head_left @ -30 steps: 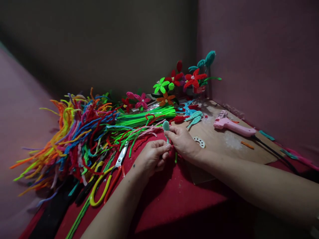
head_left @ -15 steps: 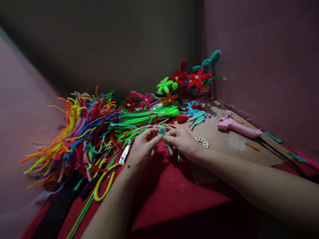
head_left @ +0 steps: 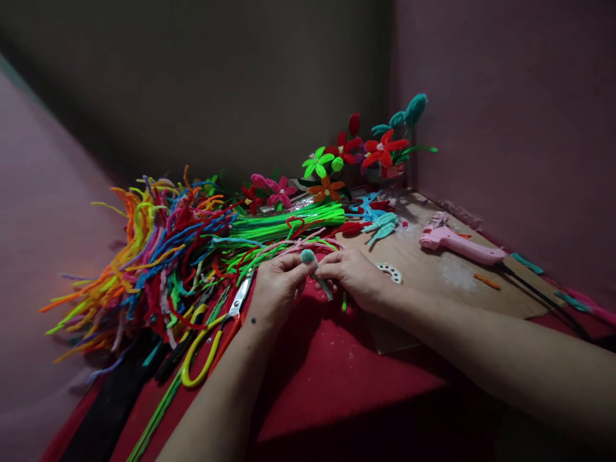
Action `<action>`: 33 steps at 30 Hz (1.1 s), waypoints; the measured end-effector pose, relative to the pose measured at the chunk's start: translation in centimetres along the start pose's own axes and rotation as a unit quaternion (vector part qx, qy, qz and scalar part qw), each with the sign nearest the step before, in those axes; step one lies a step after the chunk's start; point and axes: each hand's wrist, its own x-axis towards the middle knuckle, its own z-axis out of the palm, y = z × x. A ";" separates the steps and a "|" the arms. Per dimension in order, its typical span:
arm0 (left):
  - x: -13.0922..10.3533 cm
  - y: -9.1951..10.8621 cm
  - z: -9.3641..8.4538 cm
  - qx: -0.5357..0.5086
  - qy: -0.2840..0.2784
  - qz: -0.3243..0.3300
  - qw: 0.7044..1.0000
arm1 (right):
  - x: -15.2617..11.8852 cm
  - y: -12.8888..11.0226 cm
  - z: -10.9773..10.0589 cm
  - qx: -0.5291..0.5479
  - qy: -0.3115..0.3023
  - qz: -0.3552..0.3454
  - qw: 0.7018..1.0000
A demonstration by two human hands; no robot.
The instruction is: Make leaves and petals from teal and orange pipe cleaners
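Between my two hands is a teal pipe cleaner (head_left: 308,256), bent into a small rounded loop at its top with ends hanging below. My left hand (head_left: 279,282) pinches the loop's left side between thumb and fingers. From the right, my right hand (head_left: 349,273) is closed on the same piece, just under the loop. A short green stem (head_left: 344,301) pokes out below my right hand; whether it is held I cannot tell. Scissors (head_left: 235,305) with yellow and orange handles lie beside my left wrist.
A heap of coloured pipe cleaners (head_left: 163,263) spreads at left, beside a bright green bundle (head_left: 289,221). Finished fuzzy flowers (head_left: 380,151) stand at the back. A pink glue gun (head_left: 462,247) with a black cord lies on a brown board (head_left: 423,295), near a white holed disc (head_left: 391,273).
The teal loop has shifted slightly left and down and tilted left. Both hands have turned a little with it, still pinching it.
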 end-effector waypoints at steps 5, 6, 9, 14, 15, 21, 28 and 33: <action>-0.1 -0.3 0.7 0.118 0.087 0.118 0.982 | 0.1 0.2 -0.1 0.005 0.023 0.000 1.000; 0.0 -0.4 0.7 0.121 0.091 0.128 0.980 | 0.2 0.4 -0.1 0.005 0.020 0.000 1.000; 0.4 -0.7 0.5 0.046 0.044 0.066 0.996 | 0.5 0.6 -0.3 0.016 0.009 0.013 1.000; 0.7 -0.9 0.1 -0.119 -0.059 -0.090 0.987 | 0.6 0.3 -0.3 0.067 0.078 0.012 0.995; 0.6 -1.0 0.1 -0.127 -0.076 -0.113 0.983 | 0.6 0.2 -0.2 0.081 0.090 0.009 0.993; 0.1 -1.0 0.6 -0.113 -0.135 -0.141 0.974 | 0.7 0.1 -0.3 0.120 0.076 0.007 0.990; 0.0 -0.9 0.4 -0.090 -0.131 -0.161 0.974 | 1.3 -0.4 -1.5 0.083 0.126 -0.065 0.986; 0.2 -1.1 0.4 -0.120 -0.109 -0.089 0.983 | 1.4 -0.5 -1.5 0.089 0.124 -0.080 0.985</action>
